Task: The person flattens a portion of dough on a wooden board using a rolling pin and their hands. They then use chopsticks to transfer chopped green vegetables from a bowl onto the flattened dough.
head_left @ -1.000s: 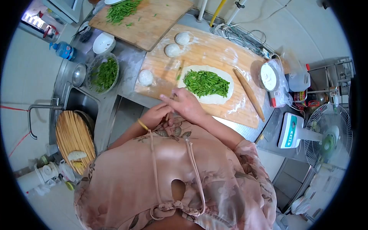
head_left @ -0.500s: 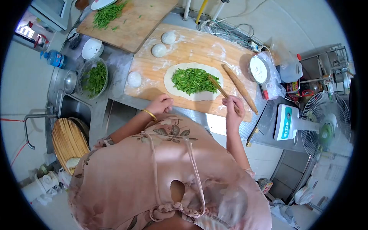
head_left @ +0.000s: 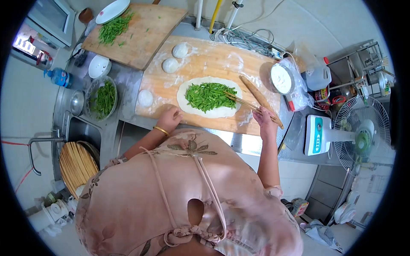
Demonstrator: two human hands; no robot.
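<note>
My right hand is closed around a pair of chopsticks, whose tips touch the right end of a heap of chopped green vegetables. The heap lies on an oval sheet of rolled dough on a floured wooden board. Curled in a loose fist, my left hand rests at the board's near edge, left of the dough, with nothing visible in it. A rolling pin lies slantwise beyond the chopsticks. Three dough balls, one of them the nearest ball, sit on the board's left part.
At left are a glass bowl of greens, a white bowl and a sink. A second cutting board overlaps the floured board's back left. A flour bowl, a scale and a fan stand at right.
My right hand has lowered the chopsticks to a flatter angle, their tips now slightly lower and further left on the greens. My left hand stays curled at the board's edge. The view has shifted slightly.
</note>
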